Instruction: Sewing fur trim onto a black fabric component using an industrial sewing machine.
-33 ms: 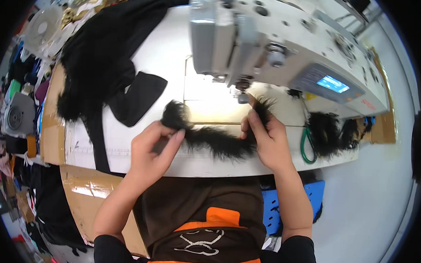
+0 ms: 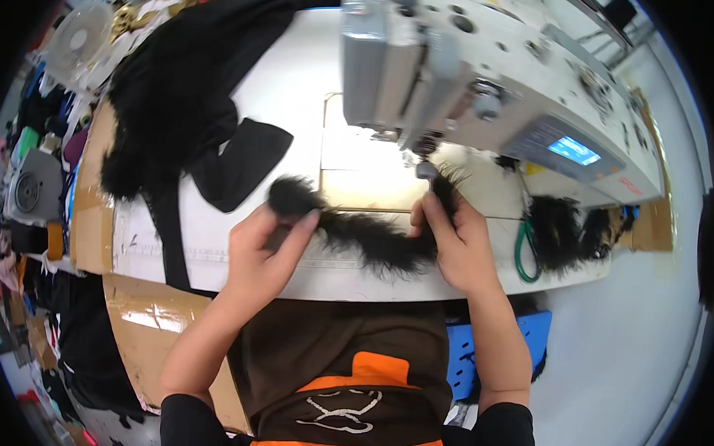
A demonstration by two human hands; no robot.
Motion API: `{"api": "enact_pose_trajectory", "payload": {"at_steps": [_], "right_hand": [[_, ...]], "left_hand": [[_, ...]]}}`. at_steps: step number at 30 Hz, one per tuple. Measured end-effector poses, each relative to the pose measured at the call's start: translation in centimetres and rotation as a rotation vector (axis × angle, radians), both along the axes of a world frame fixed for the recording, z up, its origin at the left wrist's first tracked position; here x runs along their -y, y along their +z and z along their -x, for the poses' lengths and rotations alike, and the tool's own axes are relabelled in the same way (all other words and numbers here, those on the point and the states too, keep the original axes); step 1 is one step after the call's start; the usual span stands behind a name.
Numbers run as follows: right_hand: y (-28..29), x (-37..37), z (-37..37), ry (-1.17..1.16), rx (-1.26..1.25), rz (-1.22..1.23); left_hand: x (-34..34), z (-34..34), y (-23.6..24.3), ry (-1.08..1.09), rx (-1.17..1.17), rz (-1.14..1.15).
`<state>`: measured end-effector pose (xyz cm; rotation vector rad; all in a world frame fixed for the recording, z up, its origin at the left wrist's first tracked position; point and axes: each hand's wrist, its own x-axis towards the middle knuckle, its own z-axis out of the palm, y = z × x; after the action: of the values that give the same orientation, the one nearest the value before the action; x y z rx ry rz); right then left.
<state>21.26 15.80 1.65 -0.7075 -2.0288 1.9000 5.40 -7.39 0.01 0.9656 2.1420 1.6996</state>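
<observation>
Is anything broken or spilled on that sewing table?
Nothing I can see looks spilled or broken. The black fluffy strip runs between the left hand and right hand, and the black cloth lies loosely heaped on the white table.

Two hands [image 2: 263, 247] [image 2: 460, 246], one held fur strip [image 2: 376, 243], one sewing machine [image 2: 503, 79].

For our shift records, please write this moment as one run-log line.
Left hand: pinching black feathery trim | Right hand: holding same trim near sewing machine | Black fabric: lying at left
</observation>
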Motion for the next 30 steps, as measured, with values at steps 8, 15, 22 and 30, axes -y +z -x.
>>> {"api": "enact_pose_trajectory", "payload": {"at_steps": [8, 15, 22, 30], "right_hand": [[0.3, 0.8, 1.5, 0.161, 0.006, -0.041], [1.2, 1.6, 2.0, 0.143, -0.063, -0.171], [0.9, 2.2, 2.2, 0.072, -0.138, -0.151], [1.5, 2.4, 1.9, 0.091, -0.109, -0.154]], "left_hand": [[-3.1, 0.2, -0.8, -0.102, 0.235, -0.265], [-2.6, 1.2, 0.6, -0.258, -0.336, 0.066], [-2.2, 1.3, 1.0, -0.235, -0.543, 0.183], [-2.3, 1.7, 1.1, -0.247, -0.573, 0.259]]}}
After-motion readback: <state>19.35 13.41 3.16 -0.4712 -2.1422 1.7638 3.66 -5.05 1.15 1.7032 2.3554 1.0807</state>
